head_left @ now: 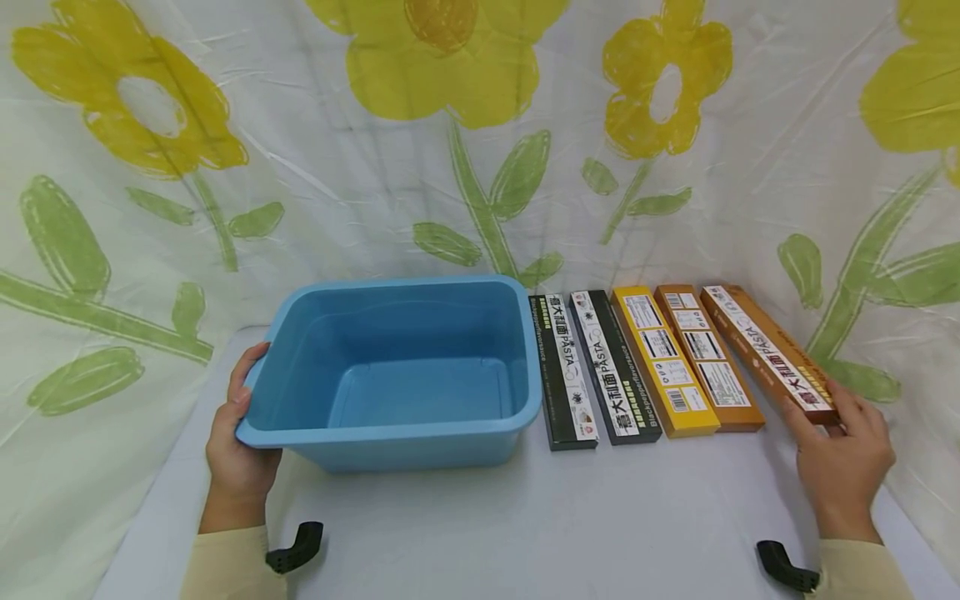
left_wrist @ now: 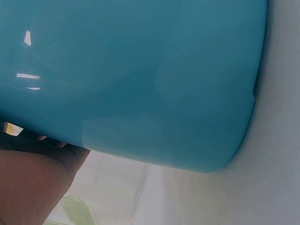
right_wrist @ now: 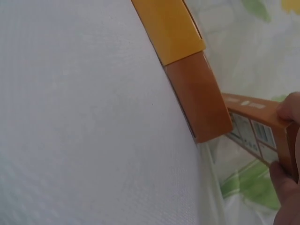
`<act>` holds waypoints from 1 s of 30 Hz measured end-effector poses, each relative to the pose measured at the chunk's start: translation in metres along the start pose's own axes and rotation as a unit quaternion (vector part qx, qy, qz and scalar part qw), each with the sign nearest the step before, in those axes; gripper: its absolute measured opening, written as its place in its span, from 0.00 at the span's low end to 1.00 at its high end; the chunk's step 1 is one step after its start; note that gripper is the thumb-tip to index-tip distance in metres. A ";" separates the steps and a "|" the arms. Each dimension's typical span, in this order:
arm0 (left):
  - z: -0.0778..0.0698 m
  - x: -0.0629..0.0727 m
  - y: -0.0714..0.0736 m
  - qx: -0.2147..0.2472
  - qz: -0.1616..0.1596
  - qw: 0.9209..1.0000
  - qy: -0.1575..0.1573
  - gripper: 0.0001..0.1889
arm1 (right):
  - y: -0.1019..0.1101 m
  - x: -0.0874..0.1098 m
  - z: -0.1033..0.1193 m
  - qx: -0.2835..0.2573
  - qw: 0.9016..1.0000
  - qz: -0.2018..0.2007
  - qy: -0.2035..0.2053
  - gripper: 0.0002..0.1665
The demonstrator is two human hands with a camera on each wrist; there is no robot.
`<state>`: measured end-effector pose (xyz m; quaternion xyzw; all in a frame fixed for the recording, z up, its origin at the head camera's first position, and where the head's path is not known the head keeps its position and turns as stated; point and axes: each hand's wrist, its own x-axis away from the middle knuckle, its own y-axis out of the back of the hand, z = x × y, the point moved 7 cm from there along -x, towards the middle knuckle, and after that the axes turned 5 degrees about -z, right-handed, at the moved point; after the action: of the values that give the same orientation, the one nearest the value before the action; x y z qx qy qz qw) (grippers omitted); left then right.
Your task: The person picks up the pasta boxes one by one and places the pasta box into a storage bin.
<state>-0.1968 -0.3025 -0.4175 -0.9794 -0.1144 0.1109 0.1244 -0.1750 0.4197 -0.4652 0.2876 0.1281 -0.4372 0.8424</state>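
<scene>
My left hand (head_left: 238, 442) grips the left rim of a blue plastic basin (head_left: 390, 435), its thumb over the edge. In the left wrist view the basin's outer wall (left_wrist: 154, 89) fills most of the picture. At the far right, my right hand (head_left: 847, 458) pinches the near end of a brown pasta box (head_left: 772, 350) between thumb and fingers. The right wrist view shows this box (right_wrist: 255, 124) tilted, with its near end raised off the table. Beside it lies another brown box (head_left: 708, 358), barcode side up.
Left of the brown boxes lie a yellow box (head_left: 663, 362) and two black pasta boxes, one (head_left: 615, 367) near the yellow one and one (head_left: 562, 371) against the basin. A white cloth (head_left: 525, 533) covers the table. Behind hangs a flower-printed curtain (head_left: 337, 192).
</scene>
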 end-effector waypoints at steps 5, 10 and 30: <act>0.000 0.000 0.000 -0.001 0.000 1.000 0.000 0.35 | 0.002 0.000 0.002 -0.021 0.999 -0.019 0.013 0.39; 0.000 0.000 0.000 -0.002 0.001 1.000 0.000 0.35 | 0.002 0.000 0.006 -0.028 0.999 -0.028 0.022 0.40; 0.001 -0.001 0.001 0.000 0.007 1.000 -0.003 0.35 | 0.006 0.025 0.081 -0.099 0.986 -0.011 0.136 0.44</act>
<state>-0.1980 -0.3032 -0.4183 -0.9798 -0.1081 0.1143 0.1232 -0.1584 0.3575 -0.4103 0.2581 0.2871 -0.3886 0.8366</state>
